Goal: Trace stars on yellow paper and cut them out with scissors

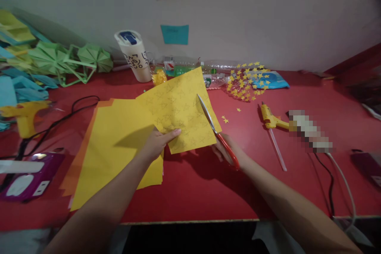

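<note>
My left hand [157, 143] pinches the lower left edge of a yellow paper sheet [178, 107], thumb on top. Star outlines are drawn all over this sheet, which is held tilted above the table. In my right hand [222, 152] is a pair of red-handled scissors [216, 131], its blades lying across the sheet's right side and pointing up and left. The fingers of that hand are partly hidden behind the handles and paper. Beneath my left forearm rests a stack of plain yellow sheets [119, 139] with orange sheets [74, 170] under it.
Small cut stars [225, 120] lie right of the scissors, near a star-covered clear object [245, 83]. A yellow glue gun [269, 117] sits right, another glue gun [25, 117] left. A white tumbler [133, 57], plastic bottles [187, 69] and green folded paper shapes [68, 61] line the wall.
</note>
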`<state>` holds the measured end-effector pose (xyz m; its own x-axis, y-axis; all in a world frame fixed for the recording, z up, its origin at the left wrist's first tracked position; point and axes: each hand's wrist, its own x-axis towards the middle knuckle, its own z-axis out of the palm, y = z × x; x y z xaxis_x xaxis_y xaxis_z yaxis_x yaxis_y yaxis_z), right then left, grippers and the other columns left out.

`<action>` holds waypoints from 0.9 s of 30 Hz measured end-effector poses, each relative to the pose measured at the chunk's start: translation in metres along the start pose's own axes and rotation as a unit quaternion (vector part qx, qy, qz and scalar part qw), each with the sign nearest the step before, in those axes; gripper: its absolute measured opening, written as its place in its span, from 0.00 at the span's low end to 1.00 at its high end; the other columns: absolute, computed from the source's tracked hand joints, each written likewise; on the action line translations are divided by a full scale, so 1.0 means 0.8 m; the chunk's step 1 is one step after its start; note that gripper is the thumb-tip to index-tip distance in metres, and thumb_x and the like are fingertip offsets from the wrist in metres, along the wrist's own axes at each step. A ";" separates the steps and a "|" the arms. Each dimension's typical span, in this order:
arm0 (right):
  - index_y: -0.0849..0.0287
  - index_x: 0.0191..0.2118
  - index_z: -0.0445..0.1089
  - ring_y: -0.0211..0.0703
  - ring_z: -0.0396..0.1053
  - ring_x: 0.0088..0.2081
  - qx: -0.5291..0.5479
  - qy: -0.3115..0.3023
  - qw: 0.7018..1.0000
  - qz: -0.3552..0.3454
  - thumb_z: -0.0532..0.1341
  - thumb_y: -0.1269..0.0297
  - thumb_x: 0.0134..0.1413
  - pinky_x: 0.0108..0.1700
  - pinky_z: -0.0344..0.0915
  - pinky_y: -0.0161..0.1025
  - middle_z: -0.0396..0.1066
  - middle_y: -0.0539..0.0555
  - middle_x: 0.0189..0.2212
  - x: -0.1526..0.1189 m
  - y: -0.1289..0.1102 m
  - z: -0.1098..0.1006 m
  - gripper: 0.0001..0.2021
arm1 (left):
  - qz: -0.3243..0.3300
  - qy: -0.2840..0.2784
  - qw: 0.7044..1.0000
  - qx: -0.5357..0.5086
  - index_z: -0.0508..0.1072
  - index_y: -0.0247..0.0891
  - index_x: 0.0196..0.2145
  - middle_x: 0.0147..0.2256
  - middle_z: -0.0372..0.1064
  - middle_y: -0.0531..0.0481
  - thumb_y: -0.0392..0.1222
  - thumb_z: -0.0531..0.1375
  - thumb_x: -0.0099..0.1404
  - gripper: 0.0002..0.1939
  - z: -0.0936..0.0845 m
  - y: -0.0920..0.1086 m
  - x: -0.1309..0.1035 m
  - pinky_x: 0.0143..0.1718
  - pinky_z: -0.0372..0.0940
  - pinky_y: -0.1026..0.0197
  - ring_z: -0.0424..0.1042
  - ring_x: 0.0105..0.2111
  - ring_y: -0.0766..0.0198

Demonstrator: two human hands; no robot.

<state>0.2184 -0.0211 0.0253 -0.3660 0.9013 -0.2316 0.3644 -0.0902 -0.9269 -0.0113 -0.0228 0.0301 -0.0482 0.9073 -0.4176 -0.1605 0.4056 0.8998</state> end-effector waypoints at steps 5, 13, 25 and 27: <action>0.54 0.25 0.57 0.33 0.54 0.11 0.023 0.006 1.000 0.011 0.54 0.49 0.53 0.15 0.53 0.33 0.54 0.42 0.10 0.000 0.008 0.003 0.15 | 0.014 0.016 1.000 0.001 0.81 0.38 0.28 0.36 0.81 0.40 0.50 0.73 0.44 0.16 0.003 0.001 -0.003 0.49 0.71 0.47 0.79 0.42 0.46; 0.55 0.25 0.57 0.32 0.52 0.10 0.052 0.013 0.998 0.025 0.56 0.49 0.53 0.13 0.51 0.32 0.54 0.42 0.10 0.000 0.007 0.006 0.16 | 0.011 0.019 1.000 0.014 0.81 0.37 0.27 0.34 0.80 0.40 0.51 0.73 0.43 0.17 0.003 -0.001 -0.001 0.48 0.72 0.46 0.78 0.42 0.45; 0.54 0.20 0.55 0.30 0.50 0.10 0.064 0.008 0.998 -0.005 0.59 0.47 0.49 0.13 0.48 0.31 0.53 0.42 0.09 -0.001 -0.002 0.002 0.19 | -0.047 -0.005 0.995 0.091 0.81 0.38 0.30 0.39 0.80 0.41 0.56 0.71 0.46 0.20 0.001 0.005 -0.009 0.53 0.68 0.46 0.76 0.48 0.44; 0.53 0.19 0.53 0.31 0.49 0.10 0.065 0.000 0.998 -0.019 0.59 0.43 0.50 0.13 0.47 0.31 0.51 0.41 0.08 0.000 -0.003 0.001 0.22 | -0.047 -0.006 0.992 0.121 0.81 0.37 0.30 0.38 0.80 0.40 0.57 0.72 0.44 0.21 -0.005 0.004 -0.006 0.54 0.67 0.45 0.76 0.47 0.43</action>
<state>0.2171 -0.0213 0.0276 -0.3774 0.9051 -0.1960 0.2370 -0.1102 -0.9652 -0.0152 -0.0264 0.0344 -0.0327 0.8649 -0.5009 0.0768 0.5019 0.8615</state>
